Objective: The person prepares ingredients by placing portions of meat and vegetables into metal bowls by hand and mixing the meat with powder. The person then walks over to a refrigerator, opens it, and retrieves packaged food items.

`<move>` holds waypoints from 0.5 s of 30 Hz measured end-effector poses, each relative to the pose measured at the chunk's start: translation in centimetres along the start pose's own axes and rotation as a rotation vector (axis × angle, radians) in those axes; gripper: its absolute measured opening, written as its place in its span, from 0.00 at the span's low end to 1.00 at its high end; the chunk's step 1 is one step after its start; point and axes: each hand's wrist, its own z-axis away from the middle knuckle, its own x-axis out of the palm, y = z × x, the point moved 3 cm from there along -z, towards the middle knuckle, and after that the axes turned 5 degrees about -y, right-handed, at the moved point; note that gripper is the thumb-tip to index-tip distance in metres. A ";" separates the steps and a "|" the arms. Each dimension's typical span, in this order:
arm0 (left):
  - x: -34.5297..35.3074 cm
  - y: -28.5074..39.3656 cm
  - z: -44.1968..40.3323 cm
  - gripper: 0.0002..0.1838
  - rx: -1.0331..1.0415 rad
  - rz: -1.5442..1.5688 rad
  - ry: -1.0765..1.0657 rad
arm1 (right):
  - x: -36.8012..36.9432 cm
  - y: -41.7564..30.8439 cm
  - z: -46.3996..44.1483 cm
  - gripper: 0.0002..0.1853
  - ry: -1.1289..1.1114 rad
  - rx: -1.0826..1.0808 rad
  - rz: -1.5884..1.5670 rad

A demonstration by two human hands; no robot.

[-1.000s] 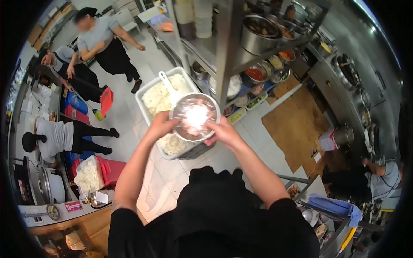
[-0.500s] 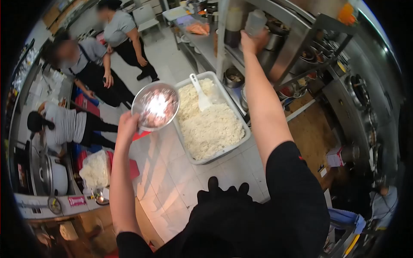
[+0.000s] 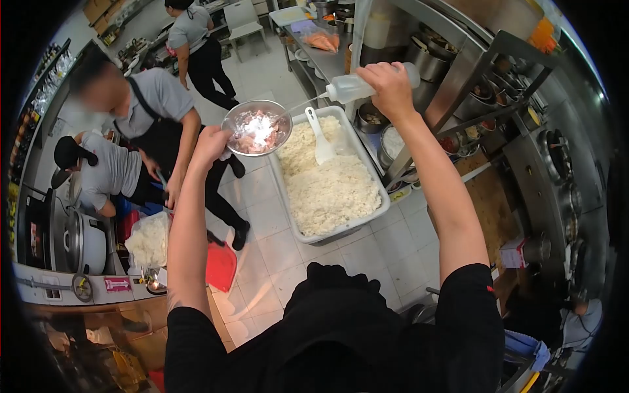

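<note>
The steel rack stands to my right, its pots and containers near at hand, perhaps so that I can take what I need without walking. Beside it sits the pale grey tub, spread wide with white rice, its high sides presumably keeping the grains in.

The metal bowl hangs near the tub's far left corner, open side up, I judge so its contents don't spill and its mouth meets the bottle's flow. The fingers of my left hand are closed on its near-left edge, so the bowl lies just beyond them, to their right; I can't tell how they sit underneath.

The clear squeeze bottle lies tipped almost on its side inside the wrapped fingers of my right hand, nozzle pointing left, likely so the liquid runs across to the bowl, which is well apart from those fingers.

The white paddle rests in the rice, handle towards the far rim, probably for easy grabbing. Pinkish pieces lie in the bowl, partly lost in glare. Thinnest of all, a stream links nozzle and bowl.
</note>
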 end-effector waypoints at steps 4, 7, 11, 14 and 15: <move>-0.3 0.0 0.1 0.11 0.040 0.055 0.051 | 0.4 1.3 1.1 0.26 -0.012 0.219 -0.058; 0.4 -0.1 -0.4 0.10 0.058 0.102 0.048 | 3.0 4.3 1.2 0.26 0.285 0.628 -0.281; 4.2 2.1 0.1 0.10 0.112 0.071 0.015 | 7.0 10.1 0.9 0.40 0.785 1.024 -0.628; 8.8 4.4 1.5 0.09 0.126 0.087 -0.034 | 8.3 10.3 -0.1 0.45 0.575 1.042 -0.566; 10.5 5.2 1.8 0.09 0.133 0.119 -0.094 | 9.2 9.4 0.4 0.44 0.443 1.055 -0.574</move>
